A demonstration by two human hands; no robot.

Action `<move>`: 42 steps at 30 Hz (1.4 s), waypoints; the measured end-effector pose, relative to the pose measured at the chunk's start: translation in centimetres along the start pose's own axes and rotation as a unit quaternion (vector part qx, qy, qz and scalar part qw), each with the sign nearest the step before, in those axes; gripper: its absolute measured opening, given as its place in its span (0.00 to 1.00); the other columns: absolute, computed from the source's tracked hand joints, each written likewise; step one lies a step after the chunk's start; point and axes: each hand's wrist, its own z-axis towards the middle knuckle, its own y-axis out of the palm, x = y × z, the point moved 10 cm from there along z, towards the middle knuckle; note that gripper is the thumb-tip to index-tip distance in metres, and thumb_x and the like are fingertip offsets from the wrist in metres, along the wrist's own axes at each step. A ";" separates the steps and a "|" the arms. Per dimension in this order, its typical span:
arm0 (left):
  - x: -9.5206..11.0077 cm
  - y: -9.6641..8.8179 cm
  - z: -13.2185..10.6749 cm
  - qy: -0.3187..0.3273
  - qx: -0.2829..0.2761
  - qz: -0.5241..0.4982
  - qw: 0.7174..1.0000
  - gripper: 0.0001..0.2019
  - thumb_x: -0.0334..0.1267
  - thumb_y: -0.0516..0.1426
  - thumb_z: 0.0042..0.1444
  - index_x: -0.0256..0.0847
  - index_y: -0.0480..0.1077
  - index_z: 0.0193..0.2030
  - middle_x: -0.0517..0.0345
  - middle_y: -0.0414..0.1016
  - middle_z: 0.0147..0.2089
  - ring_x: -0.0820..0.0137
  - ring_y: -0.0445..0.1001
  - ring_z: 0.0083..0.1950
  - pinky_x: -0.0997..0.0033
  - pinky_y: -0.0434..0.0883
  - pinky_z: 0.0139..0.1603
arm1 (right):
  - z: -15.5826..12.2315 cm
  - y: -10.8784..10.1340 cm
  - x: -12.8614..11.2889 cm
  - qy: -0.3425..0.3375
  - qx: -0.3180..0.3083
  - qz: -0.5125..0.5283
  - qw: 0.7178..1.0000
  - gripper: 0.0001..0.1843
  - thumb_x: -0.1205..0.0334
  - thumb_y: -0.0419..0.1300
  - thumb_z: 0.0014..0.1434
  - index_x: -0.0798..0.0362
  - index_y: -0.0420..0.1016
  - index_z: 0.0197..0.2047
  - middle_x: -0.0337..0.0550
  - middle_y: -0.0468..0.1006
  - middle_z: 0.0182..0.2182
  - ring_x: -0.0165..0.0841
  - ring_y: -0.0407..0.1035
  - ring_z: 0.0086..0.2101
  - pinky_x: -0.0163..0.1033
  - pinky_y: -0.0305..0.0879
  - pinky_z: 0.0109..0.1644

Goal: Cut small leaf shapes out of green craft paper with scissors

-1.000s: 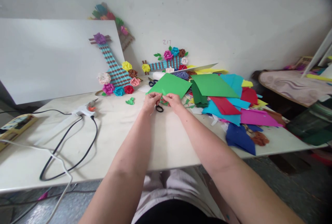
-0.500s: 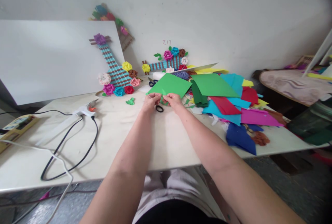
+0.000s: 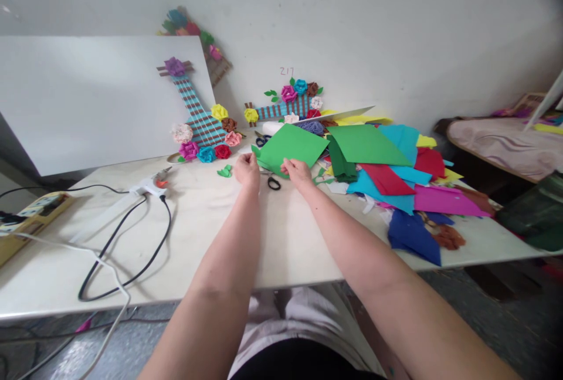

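Note:
My left hand is closed in a pinch on a small green paper leaf, whose tip sticks up past the fingers. A short way to the right, my right hand has its fingers curled together in front of a green paper sheet; whatever is between them is too small to make out. Scissors lie on the table between the hands, with one black handle loop showing. Several cut green leaves rest to the left of my left hand.
A white glue gun with a looping black cord lies at left, near a power strip. Flower-trimmed guitar shapes, one being a blue-and-brown guitar, lean at the back. Coloured paper, including a magenta sheet, is heaped at right.
My hands were together over the scissors and have moved apart, the left one going left with the green leaf. The view has shifted slightly.

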 end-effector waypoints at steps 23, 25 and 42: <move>-2.1 -6.2 -0.5 -0.079 0.185 0.139 0.970 0.16 0.30 0.53 0.48 0.40 0.68 0.46 0.44 0.62 0.59 0.54 0.52 0.64 0.52 0.51 0.61 | -0.8 -2.2 -0.9 0.013 0.037 -0.292 0.956 0.14 0.63 0.50 0.57 0.49 0.77 0.38 0.43 0.79 0.37 0.36 0.70 0.36 0.38 0.62 0.38; -0.7 -4.9 -0.2 -0.010 0.154 0.127 0.980 0.17 0.28 0.50 0.49 0.40 0.67 0.47 0.45 0.65 0.56 0.59 0.58 0.62 0.58 0.55 0.60 | -0.8 -2.3 -0.8 0.014 0.039 -0.293 0.955 0.14 0.63 0.50 0.56 0.49 0.77 0.38 0.43 0.79 0.37 0.36 0.70 0.36 0.38 0.63 0.39; 0.3 4.0 -1.8 0.100 -0.169 0.223 0.955 0.16 0.39 0.49 0.57 0.37 0.64 0.51 0.41 0.66 0.56 0.57 0.66 0.56 0.61 0.61 0.53 | -1.4 -1.3 -2.1 -0.047 0.024 -0.351 0.935 0.12 0.62 0.56 0.54 0.50 0.77 0.40 0.47 0.77 0.41 0.38 0.69 0.42 0.39 0.62 0.43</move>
